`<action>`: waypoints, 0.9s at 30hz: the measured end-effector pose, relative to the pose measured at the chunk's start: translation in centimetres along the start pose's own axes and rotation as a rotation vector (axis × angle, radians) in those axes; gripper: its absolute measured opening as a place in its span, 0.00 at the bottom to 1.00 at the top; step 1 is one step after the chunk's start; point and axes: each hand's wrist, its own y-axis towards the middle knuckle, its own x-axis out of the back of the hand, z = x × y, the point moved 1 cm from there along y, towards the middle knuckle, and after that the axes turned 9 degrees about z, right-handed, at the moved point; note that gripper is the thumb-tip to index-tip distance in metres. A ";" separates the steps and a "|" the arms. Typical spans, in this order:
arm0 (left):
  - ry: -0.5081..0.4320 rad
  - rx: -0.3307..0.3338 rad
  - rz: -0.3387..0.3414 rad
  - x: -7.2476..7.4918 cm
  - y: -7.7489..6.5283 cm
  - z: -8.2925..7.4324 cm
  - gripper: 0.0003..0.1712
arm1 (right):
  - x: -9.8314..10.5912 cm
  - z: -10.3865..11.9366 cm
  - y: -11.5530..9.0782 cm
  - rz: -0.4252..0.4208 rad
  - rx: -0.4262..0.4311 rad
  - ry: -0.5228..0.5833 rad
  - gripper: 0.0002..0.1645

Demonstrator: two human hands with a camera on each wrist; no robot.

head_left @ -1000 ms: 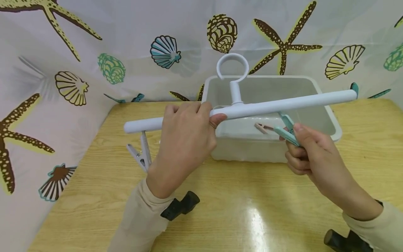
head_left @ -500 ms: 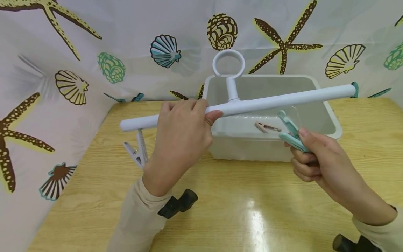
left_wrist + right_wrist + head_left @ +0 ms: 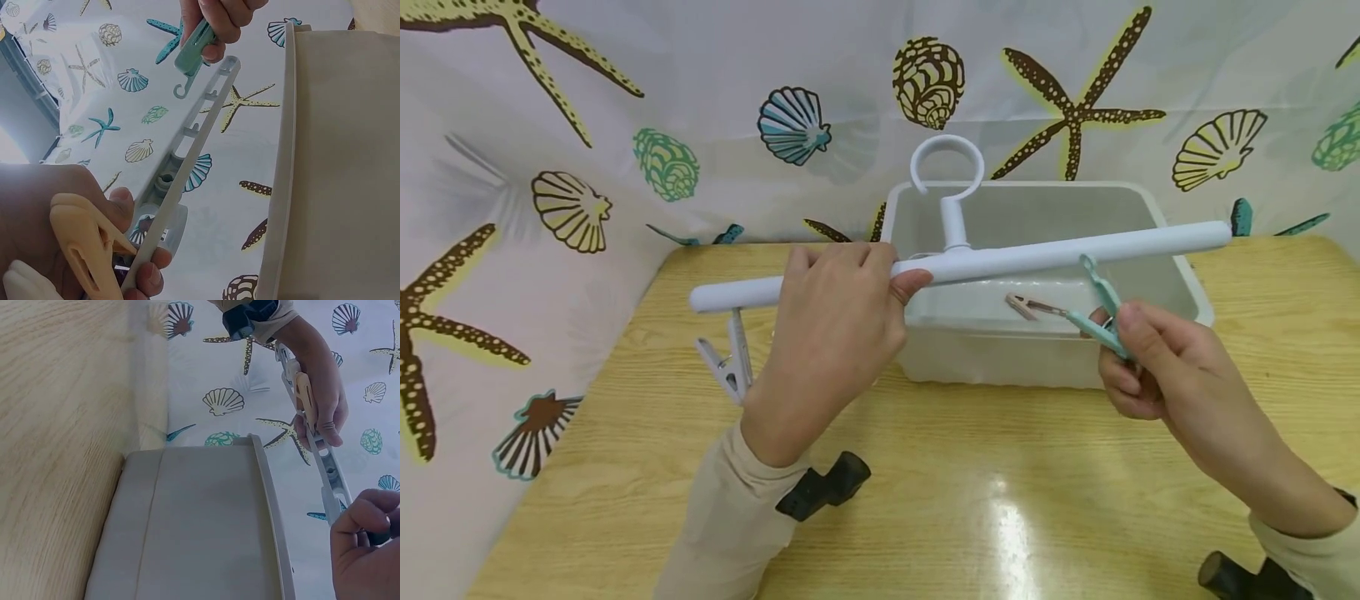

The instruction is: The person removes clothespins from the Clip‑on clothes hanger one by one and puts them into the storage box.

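Note:
My left hand [image 3: 842, 333] grips a white bar hanger [image 3: 1022, 260] near its middle, tilted with its right end higher; a ring-shaped hook stands up from it. A pale grey clothespin [image 3: 722, 367] hangs under the left end. The left wrist view shows crosspieces along the hanger's hollow underside, plus a peach clothespin [image 3: 87, 247] and a white clothespin [image 3: 28, 284] near my left hand. My right hand [image 3: 1187, 392] pinches a teal clothespin [image 3: 1105, 302] with a small hook, held close to the hanger's right half. Whether the hook touches the hanger I cannot tell.
Behind the hands a white plastic bin [image 3: 1052, 185] stands on the wooden table [image 3: 940, 500]. Inside it lies a pinkish clothespin [image 3: 1021, 306]. A curtain [image 3: 850, 50] printed with shells and starfish hangs behind and to the left.
The hanger's right end rises slightly, then dips lower and a little to the left. My right hand has shifted right with the teal clothespin, whose hook end now points up toward the bar.

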 end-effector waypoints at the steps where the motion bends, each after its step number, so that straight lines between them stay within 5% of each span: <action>1: -0.001 -0.001 0.002 0.0 0.0 0.0 0.23 | 0.0 0.1 0.0 -0.006 0.004 -0.020 0.17; 9: 0.004 -0.008 0.021 -0.1 -0.1 -0.1 0.24 | 0.7 1.5 0.2 0.044 0.065 -0.059 0.14; 27: 0.028 -0.066 0.011 -0.6 0.0 -0.5 0.24 | 1.3 3.7 0.7 -0.061 0.063 -0.094 0.12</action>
